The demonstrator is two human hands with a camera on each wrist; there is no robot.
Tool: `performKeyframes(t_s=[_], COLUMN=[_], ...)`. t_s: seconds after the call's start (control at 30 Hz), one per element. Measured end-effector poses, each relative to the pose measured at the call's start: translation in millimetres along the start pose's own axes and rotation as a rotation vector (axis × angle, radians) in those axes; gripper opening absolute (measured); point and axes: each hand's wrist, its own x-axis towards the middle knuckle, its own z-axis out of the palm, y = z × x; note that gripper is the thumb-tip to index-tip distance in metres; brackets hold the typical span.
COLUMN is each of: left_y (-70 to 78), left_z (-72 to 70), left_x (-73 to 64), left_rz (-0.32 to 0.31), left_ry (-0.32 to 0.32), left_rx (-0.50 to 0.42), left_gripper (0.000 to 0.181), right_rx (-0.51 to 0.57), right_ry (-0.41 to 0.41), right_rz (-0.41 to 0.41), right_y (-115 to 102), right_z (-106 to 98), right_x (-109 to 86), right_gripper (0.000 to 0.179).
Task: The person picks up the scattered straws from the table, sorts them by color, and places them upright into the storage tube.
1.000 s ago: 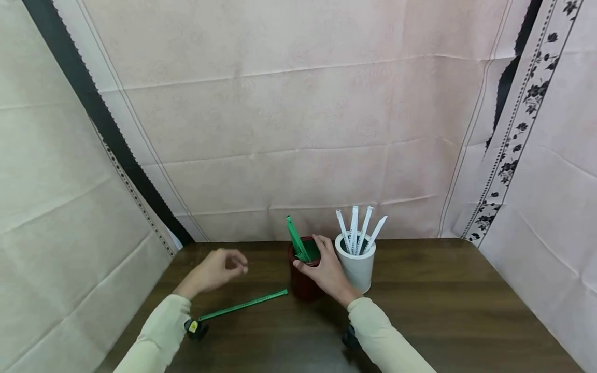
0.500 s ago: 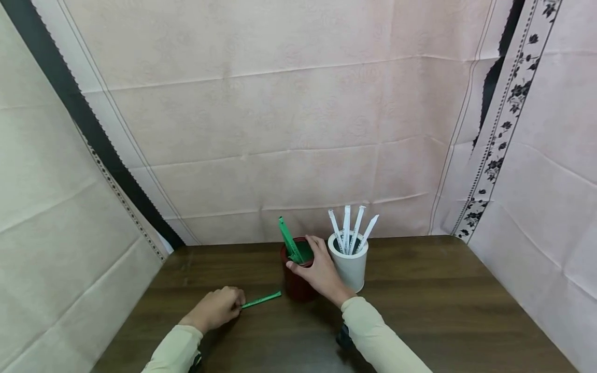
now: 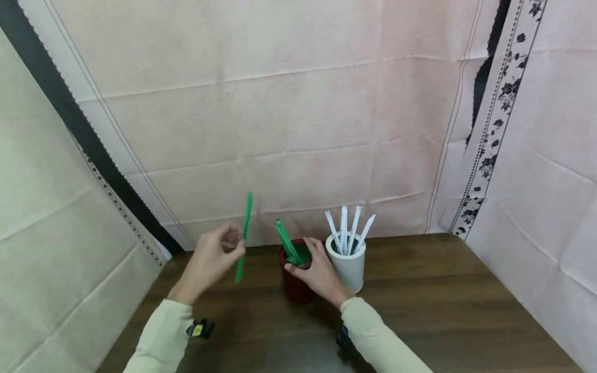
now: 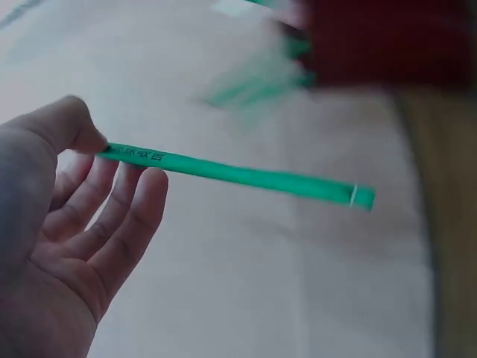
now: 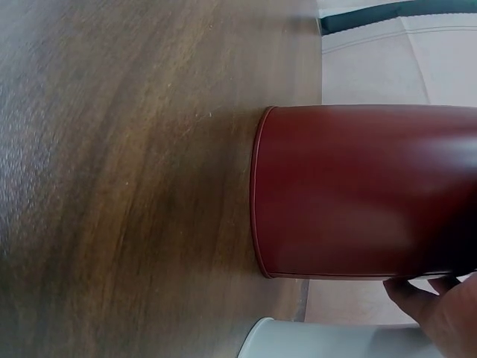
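My left hand (image 3: 210, 261) pinches a slim green printed stick (image 3: 247, 217) between thumb and fingers, raised over the left part of the table. In the left wrist view the same stick (image 4: 246, 175) shows dark print and a flat sealed end. A dark red cup (image 3: 297, 285) stands upright to the right of that hand, with green sticks (image 3: 287, 241) leaning out of its left side. My right hand (image 3: 322, 274) grips this cup near the rim, thumb at the front and fingers along the right side. In the right wrist view the red cup's wall (image 5: 350, 190) fills the middle.
A white cup (image 3: 350, 274) holding several white printed sticks (image 3: 344, 230) stands close to the right of the red one. Behind the brown wooden table (image 3: 420, 300) hangs a pale cloth (image 3: 280, 114), with more cloth on both sides.
My left hand came down to the green stick on the table, took hold of it and lifted it, tilting it upright. The right hand stays on the red cup.
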Motion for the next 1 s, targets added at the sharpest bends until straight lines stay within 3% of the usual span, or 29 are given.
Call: performKeyframes(t_s=[0.13, 0.23, 0.33, 0.47, 0.57, 0.67, 0.77, 0.9, 1.0], left_y=[39.9, 52.6, 51.4, 39.5, 30.9, 28.5, 30.3, 31.2, 27.8], left_z=[9.2, 30.0, 54.5, 82.7, 93.5, 92.8, 85.4, 72.6, 64.9], left_x=[34.9, 57.0, 72.9, 81.4, 79.8, 75.9, 69.5, 48.5, 25.6], left_rz=[0.029, 0.036, -0.004, -0.124, -0.18, -0.19, -0.184, -0.188, -0.157], left_ry=[0.048, 0.021, -0.027, -0.146, -0.279, -0.35, -0.304, -0.145, -0.021], left_rx=[-0.135, -0.176, -0.174, -0.149, -0.125, -0.106, -0.101, -0.121, -0.092], left_gripper=[0.016, 0.015, 0.014, 0.015, 0.016, 0.019, 0.028, 0.041, 0.038], right_rx=[0.0, 0.005, 0.02, 0.048, 0.079, 0.112, 0.149, 0.134, 0.035], right_ry=[0.0, 0.0, -0.006, -0.019, -0.041, -0.053, -0.042, -0.037, -0.033], right_rz=[0.002, 0.0, -0.013, -0.028, -0.032, -0.035, -0.019, 0.032, 0.023], right_y=[1.4, 2.4, 3.1, 2.2, -0.3, -3.0, -3.6, -7.7, -17.3], right_z=[-2.1, -3.3, -2.9, -0.4, 2.8, 5.0, 4.1, -6.5, -27.0], right_x=[0.3, 0.7, 1.6, 1.6, 1.9, 2.4, -0.4, -18.9, -41.7], right_gripper=[0.094, 0.093, 0.091, 0.083, 0.078, 0.078, 0.084, 0.099, 0.092])
